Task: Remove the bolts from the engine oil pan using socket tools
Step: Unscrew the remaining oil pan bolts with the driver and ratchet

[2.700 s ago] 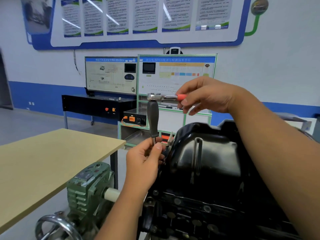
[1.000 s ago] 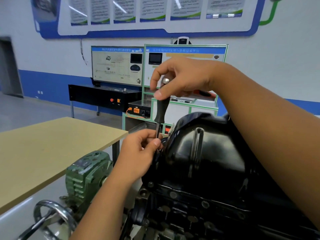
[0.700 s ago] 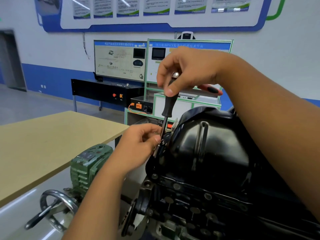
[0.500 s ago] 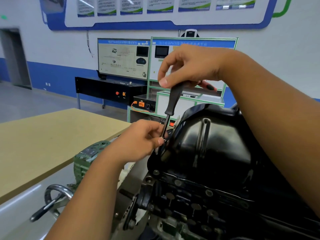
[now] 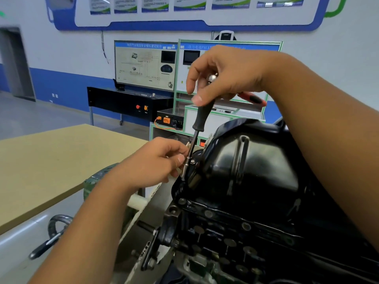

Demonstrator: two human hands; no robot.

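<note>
Tan wood makes up the one table (image 5: 51,160) at nine o'clock, with grey floor behind it. Below it sit one green gearbox (image 5: 96,179) and one steel handwheel (image 5: 55,224) at seven o'clock. One left hand (image 5: 151,167) at centre pinches the metal socket (image 5: 185,167) between fingertips and thumb, steadying it on a bolt at the rim of the one black oil pan (image 5: 246,171). One black-handled socket driver (image 5: 202,115) rises tilted toward twelve o'clock, where the right hand (image 5: 225,74) curls around its top together with a ratchet whose red handle (image 5: 252,98) juts toward two o'clock. Several bolts (image 5: 208,213) line the pan flange at five o'clock. Two training panels (image 5: 145,64) stand against the white and blue wall.
</note>
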